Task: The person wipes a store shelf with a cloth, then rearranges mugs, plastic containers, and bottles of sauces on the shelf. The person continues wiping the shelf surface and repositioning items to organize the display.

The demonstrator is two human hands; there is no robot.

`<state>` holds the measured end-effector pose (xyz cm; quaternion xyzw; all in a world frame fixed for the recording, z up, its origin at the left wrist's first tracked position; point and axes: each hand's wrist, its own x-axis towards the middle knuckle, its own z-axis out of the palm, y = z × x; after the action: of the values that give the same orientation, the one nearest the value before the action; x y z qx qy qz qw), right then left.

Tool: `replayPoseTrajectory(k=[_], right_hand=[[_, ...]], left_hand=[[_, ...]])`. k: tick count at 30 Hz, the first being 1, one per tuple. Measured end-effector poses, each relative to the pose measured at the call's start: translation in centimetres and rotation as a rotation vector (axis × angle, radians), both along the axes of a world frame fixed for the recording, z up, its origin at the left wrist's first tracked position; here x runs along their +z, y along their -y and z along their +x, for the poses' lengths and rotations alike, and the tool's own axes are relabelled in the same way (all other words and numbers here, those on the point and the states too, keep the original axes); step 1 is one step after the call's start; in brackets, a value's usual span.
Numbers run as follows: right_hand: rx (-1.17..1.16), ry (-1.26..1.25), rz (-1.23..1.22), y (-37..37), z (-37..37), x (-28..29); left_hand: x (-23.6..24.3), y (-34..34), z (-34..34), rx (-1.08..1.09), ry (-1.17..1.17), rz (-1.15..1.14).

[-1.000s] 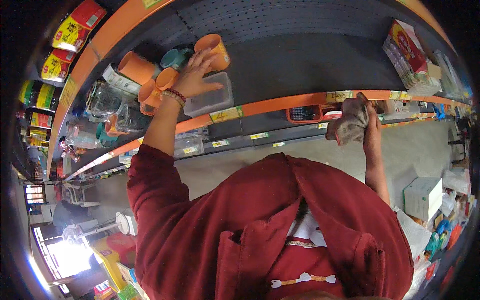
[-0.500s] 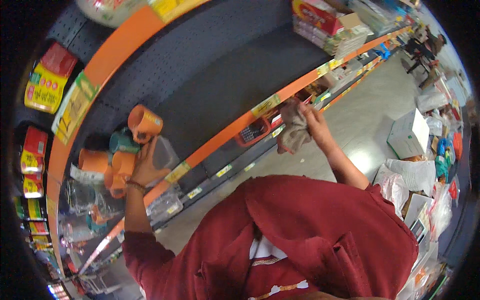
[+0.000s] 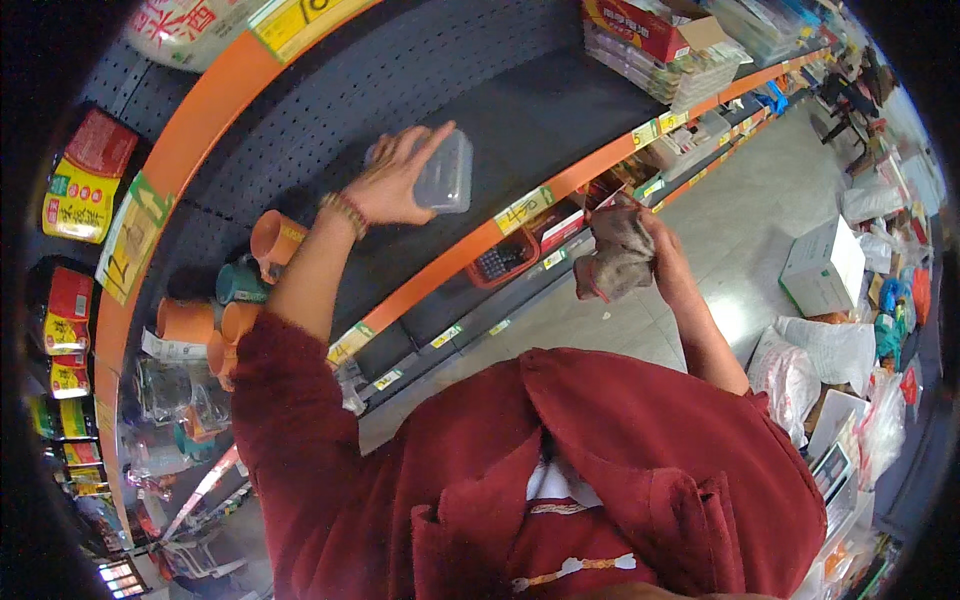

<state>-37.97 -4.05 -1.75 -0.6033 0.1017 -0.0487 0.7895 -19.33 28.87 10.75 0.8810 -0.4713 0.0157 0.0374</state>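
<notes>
- Clear box (image 3: 455,172): in the left hand, over the dark shelf (image 3: 545,110), behind its orange edge; can't tell if the base touches the shelf.
- Far left: bottles (image 3: 90,185) with red and yellow labels, in a row on another shelf.
- Next: orange mugs (image 3: 280,238) and teal mug (image 3: 240,282) bunched at the shelf's left end, some lying tilted; left forearm passes in front of part of the group.
- Clear-wrapped goods (image 3: 165,390) just beside the mugs, details unclear.
- Left hand (image 3: 395,190): beaded bracelet (image 3: 345,215) on wrist, maroon sleeve (image 3: 295,400) behind. Fingers spread across the clear box and gripping it, thumb on the near side.
- Red basket (image 3: 510,276): lower shelf, below the orange edge, dark contents, too small to tell.
- Cloth (image 3: 617,262): grey-brown, crumpled, hanging in front of the shelf edge.
- Right hand (image 3: 668,255): fingers bunched on the cloth, well apart from the clear box.
- Red carton (image 3: 640,30): top right of the dark shelf, flap up, on a stack of flat packs (image 3: 665,80).
- Far right: white box (image 3: 825,265) on the floor, pale sacks (image 3: 825,350) near it.
</notes>
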Motion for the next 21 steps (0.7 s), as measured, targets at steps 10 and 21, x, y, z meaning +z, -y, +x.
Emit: replayPoseTrajectory(k=[10,21], right_hand=[[-0.118,0.125,0.277,6.4,1.8,3.4],[-0.264,0.035,0.289,7.6,-2.4,1.5]], left_hand=[[-2.0,8.3,7.2,-0.353,0.027,0.526],[1.9,21.8,10.1,-0.027,-1.051,-0.323]])
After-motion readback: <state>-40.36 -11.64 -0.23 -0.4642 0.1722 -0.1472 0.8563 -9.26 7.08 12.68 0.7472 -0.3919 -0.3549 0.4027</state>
